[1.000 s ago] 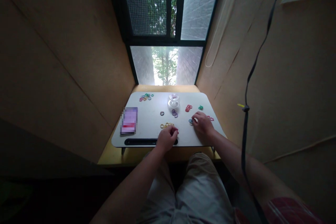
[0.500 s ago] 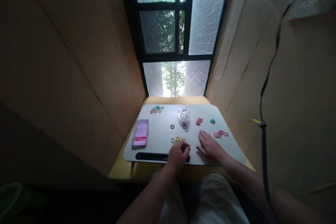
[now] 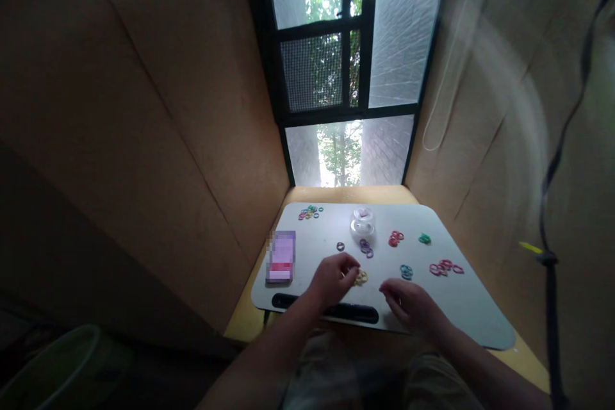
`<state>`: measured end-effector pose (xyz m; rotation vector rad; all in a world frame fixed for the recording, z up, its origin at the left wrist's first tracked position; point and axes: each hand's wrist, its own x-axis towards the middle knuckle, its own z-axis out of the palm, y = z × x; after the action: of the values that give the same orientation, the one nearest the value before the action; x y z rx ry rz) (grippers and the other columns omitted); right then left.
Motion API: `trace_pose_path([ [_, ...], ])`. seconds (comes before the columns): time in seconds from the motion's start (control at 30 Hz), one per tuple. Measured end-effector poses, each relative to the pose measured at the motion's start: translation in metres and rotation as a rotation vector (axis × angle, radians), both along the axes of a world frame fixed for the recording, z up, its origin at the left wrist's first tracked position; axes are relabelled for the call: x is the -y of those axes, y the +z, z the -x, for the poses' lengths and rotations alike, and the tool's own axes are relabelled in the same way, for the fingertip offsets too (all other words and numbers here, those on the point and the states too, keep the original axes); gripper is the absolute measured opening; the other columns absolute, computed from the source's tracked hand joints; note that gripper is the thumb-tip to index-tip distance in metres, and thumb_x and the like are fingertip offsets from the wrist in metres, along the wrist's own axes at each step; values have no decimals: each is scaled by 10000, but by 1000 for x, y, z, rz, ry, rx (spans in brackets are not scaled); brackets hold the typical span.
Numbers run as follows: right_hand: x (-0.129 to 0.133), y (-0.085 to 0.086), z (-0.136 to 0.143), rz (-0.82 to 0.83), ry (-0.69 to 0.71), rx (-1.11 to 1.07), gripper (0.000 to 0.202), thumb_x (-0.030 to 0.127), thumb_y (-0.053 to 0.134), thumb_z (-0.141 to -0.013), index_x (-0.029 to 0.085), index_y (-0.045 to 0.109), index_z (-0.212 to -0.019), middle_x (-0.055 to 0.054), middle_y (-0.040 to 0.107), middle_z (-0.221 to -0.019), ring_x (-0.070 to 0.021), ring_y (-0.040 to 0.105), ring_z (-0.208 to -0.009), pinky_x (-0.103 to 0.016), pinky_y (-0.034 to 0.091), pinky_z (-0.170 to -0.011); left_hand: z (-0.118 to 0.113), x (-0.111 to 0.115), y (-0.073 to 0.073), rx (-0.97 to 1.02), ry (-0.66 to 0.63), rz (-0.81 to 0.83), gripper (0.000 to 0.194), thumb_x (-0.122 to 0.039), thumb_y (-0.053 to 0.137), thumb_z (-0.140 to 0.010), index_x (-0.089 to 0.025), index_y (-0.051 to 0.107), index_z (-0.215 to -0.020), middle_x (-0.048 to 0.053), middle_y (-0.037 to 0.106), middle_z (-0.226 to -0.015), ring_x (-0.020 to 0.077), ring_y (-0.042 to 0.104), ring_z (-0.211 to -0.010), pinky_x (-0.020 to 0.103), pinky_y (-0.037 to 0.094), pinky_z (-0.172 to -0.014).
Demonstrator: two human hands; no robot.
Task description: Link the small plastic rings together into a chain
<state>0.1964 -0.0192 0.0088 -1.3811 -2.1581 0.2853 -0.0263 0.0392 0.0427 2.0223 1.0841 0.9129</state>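
My left hand is over the white lap table, fingers curled with the fingertips at a bunch of yellow hair ties, touching them and hiding part of the bunch. Across from it my right hand is closed, its fingertips pressed together just above the tabletop; anything between them is too small to make out. A small group of blue hair ties lies just beyond my right hand. Purple hair ties and a dark, greyish one are beyond my left hand.
Red hair ties, green ones, pinkish-red ones and a mixed pile lie apart. A clear container stands at the back, a phone at left. A dark cord hangs at right, before the wall.
My right hand has gone from lying flat to closed, and blue hair ties now show by it. The yellow hair ties, spread earlier, are bunched at my left fingertips. The view has shifted.
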Motion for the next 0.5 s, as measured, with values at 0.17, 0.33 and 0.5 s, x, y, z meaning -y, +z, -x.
trace_pose_path([
  [0.17,-8,-12,5,163,-133,-120,240,319,423,-872,208,586,-737,-12,621,-652,-166,562,-609,-268,405,-593,30,-94,26,-401,135,-96,236,-270,585,-810,-191,691,-1006,65,725,-941,169,653,-748,278,492,-722],
  [0.33,-8,-21,5,164,-166,-117,236,338,434,-857,215,569,-708,-15,615,-641,-166,541,-596,-270,377,-581,65,-175,40,-670,359,-135,274,-267,605,-807,-174,702,-1046,126,696,-1083,228,644,-941,291,472,-808],
  [0.5,-7,-24,4,170,-138,-127,236,339,429,-868,215,559,-715,-13,608,-633,-165,547,-588,-269,386,-580,92,-215,41,-755,351,-77,312,-197,640,-754,-168,714,-1056,123,699,-1075,218,641,-902,285,470,-791],
])
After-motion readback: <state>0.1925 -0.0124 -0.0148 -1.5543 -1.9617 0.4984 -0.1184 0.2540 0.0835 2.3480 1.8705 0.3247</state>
